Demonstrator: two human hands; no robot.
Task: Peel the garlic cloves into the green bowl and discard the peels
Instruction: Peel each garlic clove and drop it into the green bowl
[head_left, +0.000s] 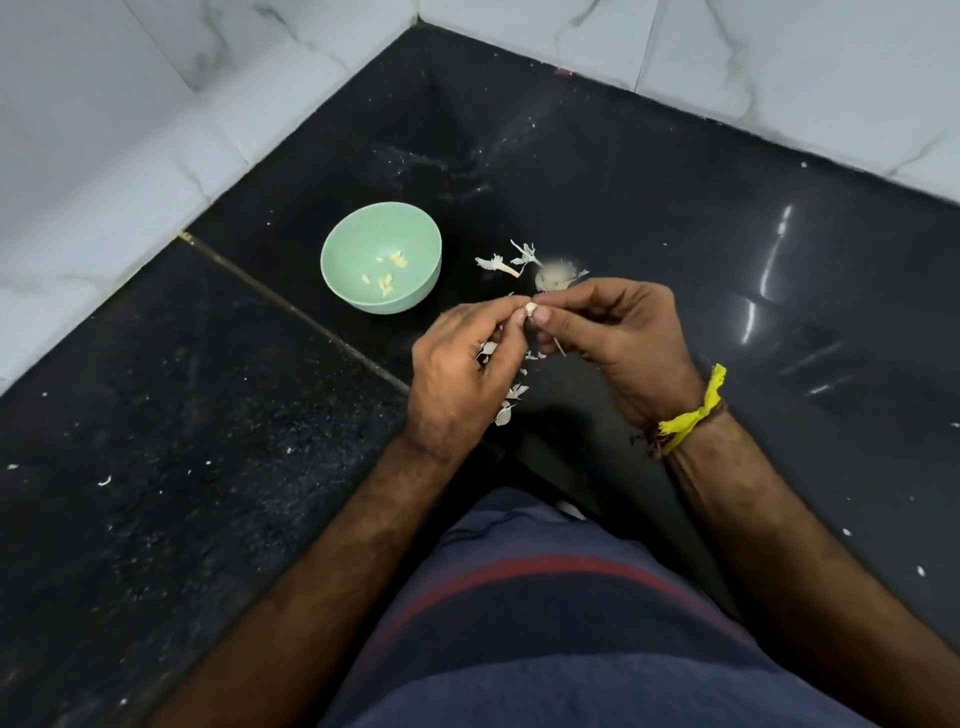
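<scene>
A small pale garlic clove (530, 308) is pinched between the fingertips of my left hand (460, 382) and my right hand (618, 343), held above the black counter (208, 467). A thin stalk pokes down from my right hand's fingers. The green bowl (358, 299) stands to the upper left of my hands and holds several peeled yellowish cloves (387, 270). The rest of the garlic bulb (555, 275) lies just beyond my right hand. White peels (506, 408) lie scattered below and between my hands, and more peels (501, 262) lie by the bulb.
The counter fits into a corner of white marble wall tiles (130, 130). A seam (291, 306) runs diagonally across the counter, passing in front of the bowl. A yellow thread band (693, 415) circles my right wrist. My blue and red striped shirt (545, 613) fills the bottom.
</scene>
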